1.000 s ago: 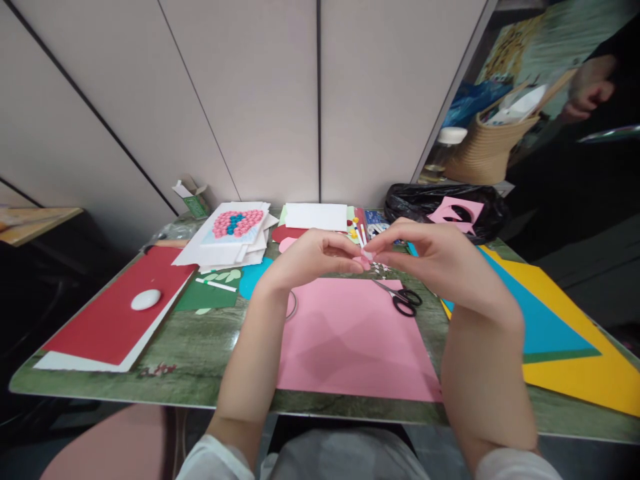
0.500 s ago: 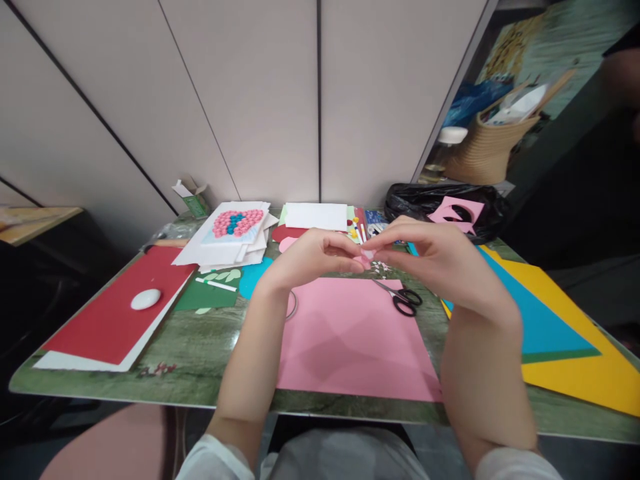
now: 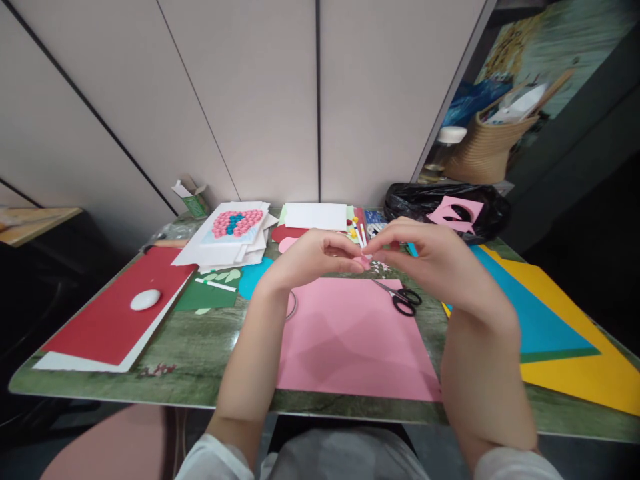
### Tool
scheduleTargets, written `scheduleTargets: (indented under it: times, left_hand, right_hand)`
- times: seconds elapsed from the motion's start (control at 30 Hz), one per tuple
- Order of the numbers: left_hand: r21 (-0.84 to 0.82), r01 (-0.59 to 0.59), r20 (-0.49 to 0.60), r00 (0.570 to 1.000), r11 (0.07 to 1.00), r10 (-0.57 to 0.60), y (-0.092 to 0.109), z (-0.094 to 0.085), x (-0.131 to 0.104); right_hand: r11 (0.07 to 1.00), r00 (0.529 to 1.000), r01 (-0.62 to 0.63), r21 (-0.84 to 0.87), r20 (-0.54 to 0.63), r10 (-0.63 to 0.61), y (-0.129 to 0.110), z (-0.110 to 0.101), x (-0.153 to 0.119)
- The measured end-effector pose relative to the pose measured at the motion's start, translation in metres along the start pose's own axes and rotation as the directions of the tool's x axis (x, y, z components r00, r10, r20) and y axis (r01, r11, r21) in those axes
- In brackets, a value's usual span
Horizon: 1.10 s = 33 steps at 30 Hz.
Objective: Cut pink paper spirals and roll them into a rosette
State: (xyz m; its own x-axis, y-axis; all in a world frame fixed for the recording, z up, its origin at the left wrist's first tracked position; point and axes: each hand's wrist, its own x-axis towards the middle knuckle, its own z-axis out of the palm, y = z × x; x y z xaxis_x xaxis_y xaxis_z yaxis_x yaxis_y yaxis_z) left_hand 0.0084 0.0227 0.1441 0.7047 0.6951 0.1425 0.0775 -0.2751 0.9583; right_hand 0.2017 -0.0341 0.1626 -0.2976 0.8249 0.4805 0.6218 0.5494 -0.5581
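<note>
Above the far edge of a pink sheet (image 3: 350, 340), my left hand (image 3: 320, 257) pinches a small pink paper piece (image 3: 364, 262) between thumb and fingers. My right hand (image 3: 425, 257) meets it from the right, its fingertips closed on the same piece. Much of the piece is hidden by the fingers, so its shape is hard to make out. Black-handled scissors (image 3: 406, 302) lie at the sheet's far right corner, below my right hand. A ring-shaped item (image 3: 293, 305) shows in part beside my left forearm.
A red sheet (image 3: 120, 307) bears a white oval object (image 3: 145, 300) at the left. Blue (image 3: 540, 313) and yellow (image 3: 595, 367) sheets lie right. Behind are stacked papers (image 3: 220, 250) with a pink-and-blue picture, a black bag (image 3: 400, 198) and a green box (image 3: 196, 202).
My right hand's fingertips have closed in slightly on the pink piece, and its thumb has shifted a little. The dark figure at the right edge is no longer visible.
</note>
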Motion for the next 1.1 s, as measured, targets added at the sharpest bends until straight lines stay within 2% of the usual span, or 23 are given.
scheduleTargets:
  times: [0.3,0.5,0.73,0.9,1.1]
  left_hand:
    - [0.023,0.019,-0.012,1.0,1.0,-0.019,-0.0028,0.0008,0.0015]
    - [-0.033,0.038,-0.023,0.999,0.999,-0.038,-0.0061,0.0002,0.0026]
    - [-0.071,0.043,-0.001,0.999,0.997,-0.043,-0.0033,0.0005,0.0022]
    - [-0.101,0.054,-0.032,0.998,0.993,-0.058,-0.0053,0.0002,0.0024]
    - [-0.087,0.051,0.0,0.999,0.995,-0.052,-0.0031,-0.0004,0.0021]
  right_hand:
    - [0.997,1.0,0.03,-0.065,0.003,-0.03,-0.0005,-0.0008,-0.0019]
    - [0.995,0.996,0.086,-0.053,-0.012,-0.086,0.0012,-0.0001,-0.0003]
    - [0.992,0.995,0.094,-0.079,-0.017,-0.096,0.0011,-0.0058,-0.0031]
    - [0.991,0.995,0.087,-0.101,-0.044,-0.091,-0.0002,-0.0089,-0.0047]
    - [0.981,0.987,0.15,-0.125,-0.038,-0.156,-0.0016,-0.0072,-0.004]
